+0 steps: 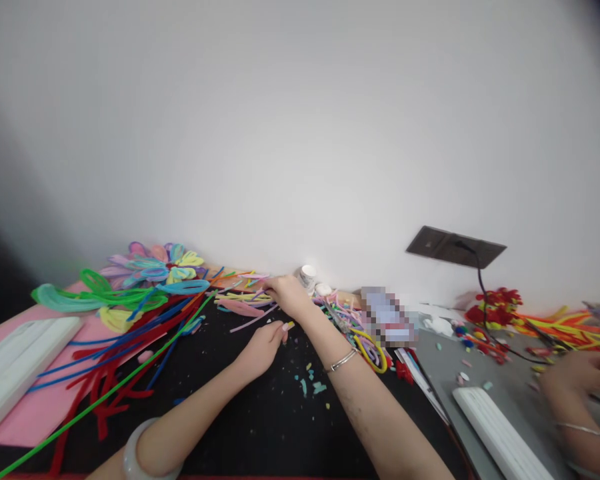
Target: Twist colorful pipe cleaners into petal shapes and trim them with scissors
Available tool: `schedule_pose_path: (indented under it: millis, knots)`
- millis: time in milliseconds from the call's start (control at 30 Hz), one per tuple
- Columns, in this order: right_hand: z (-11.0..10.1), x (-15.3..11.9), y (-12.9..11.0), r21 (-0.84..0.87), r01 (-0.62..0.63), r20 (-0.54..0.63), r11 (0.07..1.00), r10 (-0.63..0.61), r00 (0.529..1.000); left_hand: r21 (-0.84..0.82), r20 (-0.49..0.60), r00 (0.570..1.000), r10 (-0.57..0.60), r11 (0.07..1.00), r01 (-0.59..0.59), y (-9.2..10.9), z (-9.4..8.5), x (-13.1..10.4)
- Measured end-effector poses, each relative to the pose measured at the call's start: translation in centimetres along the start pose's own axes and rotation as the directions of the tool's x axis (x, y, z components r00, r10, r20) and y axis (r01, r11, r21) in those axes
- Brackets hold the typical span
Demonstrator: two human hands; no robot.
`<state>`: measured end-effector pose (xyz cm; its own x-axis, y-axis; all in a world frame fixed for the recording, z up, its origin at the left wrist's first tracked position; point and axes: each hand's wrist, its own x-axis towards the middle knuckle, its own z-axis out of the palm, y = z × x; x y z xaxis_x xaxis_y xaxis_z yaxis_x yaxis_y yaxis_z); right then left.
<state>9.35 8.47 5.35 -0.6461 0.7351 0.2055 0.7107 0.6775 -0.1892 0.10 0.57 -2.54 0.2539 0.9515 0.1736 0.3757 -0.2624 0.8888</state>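
My left hand is over the black mat, with thumb and finger pinched on a small yellow piece. My right hand reaches past it to the loose pipe cleaners at the back edge. Its fingers are bent and closed at the pile; what lies between them is hidden. Under and beside this hand are a pink fuzzy loop, a thin lilac pipe cleaner and several yellow pipe cleaners. Small teal clippings dot the mat.
Pipe-cleaner flowers, green loops and red branching stems fill the left. White cases lie on both sides. Scissors, a white cup and a blurred phone are at the back. Another person's hand is at right.
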Motion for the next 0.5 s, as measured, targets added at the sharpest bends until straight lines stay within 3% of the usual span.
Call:
schedule_pose_path:
  millis: [133, 233, 400, 500]
  knots:
    - [-0.7, -0.7, 0.0, -0.037, -0.001, -0.035, 0.999, 0.0, 0.999, -0.056, -0.04, 0.999, -0.019, 0.998, 0.016, 0.1, 0.0, -0.1]
    - [-1.2, -1.3, 0.2, -0.034, -0.074, -0.061, 0.997, 0.072, 0.996, -0.194, -0.085, 0.991, -0.106, 0.977, 0.087, 0.0, 0.1, 0.1]
    - [-1.8, -3.1, 1.2, 0.099, -0.179, -0.222, 0.979, 0.197, 0.955, -0.489, -0.07, 0.958, -0.277, 0.847, 0.21, 0.3, -0.1, 0.4]
    - [-1.8, -4.6, 1.7, 0.197, -0.158, -0.311, 0.968, 0.214, 0.926, -0.595, -0.072, 0.946, -0.317, 0.775, 0.214, 0.8, -0.4, 0.5]
